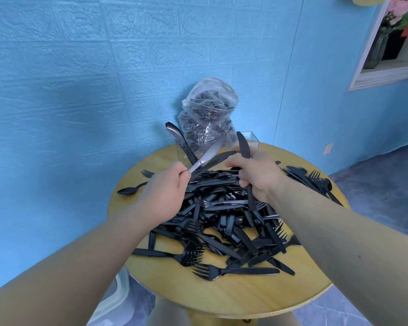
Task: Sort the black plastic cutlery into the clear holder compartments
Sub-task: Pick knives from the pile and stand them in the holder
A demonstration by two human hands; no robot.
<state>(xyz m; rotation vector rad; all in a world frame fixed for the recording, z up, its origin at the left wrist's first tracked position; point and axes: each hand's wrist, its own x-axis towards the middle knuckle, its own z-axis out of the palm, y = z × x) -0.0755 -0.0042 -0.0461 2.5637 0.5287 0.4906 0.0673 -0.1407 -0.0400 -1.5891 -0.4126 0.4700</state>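
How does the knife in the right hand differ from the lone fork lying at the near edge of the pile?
The knife is gripped by the right hand and stands nearly upright above the pile; the fork lies flat on the wooden table, touched by no hand. The knife ends in a smooth blade, the fork in tines. Both are black plastic.
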